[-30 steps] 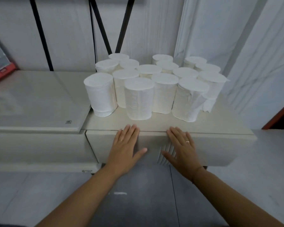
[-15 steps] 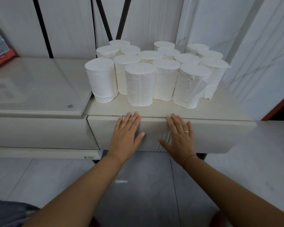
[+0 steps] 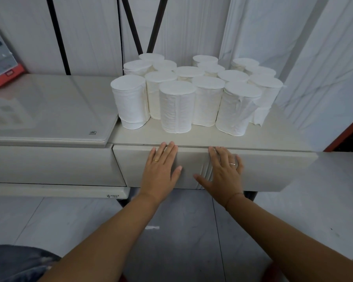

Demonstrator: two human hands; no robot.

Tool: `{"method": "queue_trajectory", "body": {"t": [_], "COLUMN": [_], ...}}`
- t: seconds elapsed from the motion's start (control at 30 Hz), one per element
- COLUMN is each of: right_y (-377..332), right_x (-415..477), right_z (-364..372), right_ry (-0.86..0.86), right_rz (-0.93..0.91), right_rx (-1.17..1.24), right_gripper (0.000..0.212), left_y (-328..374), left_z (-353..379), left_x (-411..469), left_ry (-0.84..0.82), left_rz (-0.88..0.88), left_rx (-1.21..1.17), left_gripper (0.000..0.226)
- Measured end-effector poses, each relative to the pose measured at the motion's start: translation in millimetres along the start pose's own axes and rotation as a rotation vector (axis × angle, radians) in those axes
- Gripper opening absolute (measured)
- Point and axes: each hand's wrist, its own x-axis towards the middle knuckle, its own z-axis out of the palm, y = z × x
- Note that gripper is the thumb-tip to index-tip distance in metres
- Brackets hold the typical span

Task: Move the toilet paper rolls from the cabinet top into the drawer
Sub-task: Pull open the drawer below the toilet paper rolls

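Observation:
Several white toilet paper rolls [image 3: 176,106] stand upright in a tight cluster on the beige cabinet top [image 3: 273,135]. Below the top's front edge runs the closed drawer front [image 3: 273,169]. My left hand [image 3: 160,169] lies flat on the drawer front with straight fingers, its fingertips at the top edge. My right hand [image 3: 224,169] lies flat beside it in the same way, thumb spread out to the left. Neither hand holds anything. The drawer's inside is hidden.
A lower glossy beige unit [image 3: 49,110] adjoins the cabinet on the left, with a red and white box [image 3: 0,66] at its far end. A white marbled wall and black diagonal bars stand behind. Grey tiled floor [image 3: 188,231] lies below.
Both hands stay flat on the drawer front. The view has dropped a little and moved nearer, so the rolls sit higher in the frame.

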Motion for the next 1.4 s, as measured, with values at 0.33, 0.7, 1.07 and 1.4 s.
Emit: {"method": "queue_trajectory", "body": {"t": [0.33, 0.7, 1.07, 1.4], "right_y": [-2.0, -1.4, 20.9, 16.2], "right_x": [-1.9, -67.4, -92.6, -138.5], "right_z": [-4.6, -26.5, -74.0, -86.7], "right_ry": [-0.017, -0.013, -0.253, -0.278], "right_rz": [-0.006, -0.062, -0.17, -0.145], "right_rx": [-0.02, 0.054, 0.138, 0.157], "right_gripper": [0.096, 0.094, 0.041, 0.033], "left_y": [5.8, 26.8, 27.2, 33.2], "left_z": [-3.4, -21.1, -73.1, -88.7], "left_x": [-4.2, -71.0, -97.2, -127.7], "left_ry": [0.005, 0.021, -0.155, -0.38], "left_rz": [-0.011, 0.002, 0.044, -0.029], "left_rx": [-0.037, -0.067, -0.001, -0.163], "left_gripper": [0.058, 0.062, 0.041, 0.038]}}
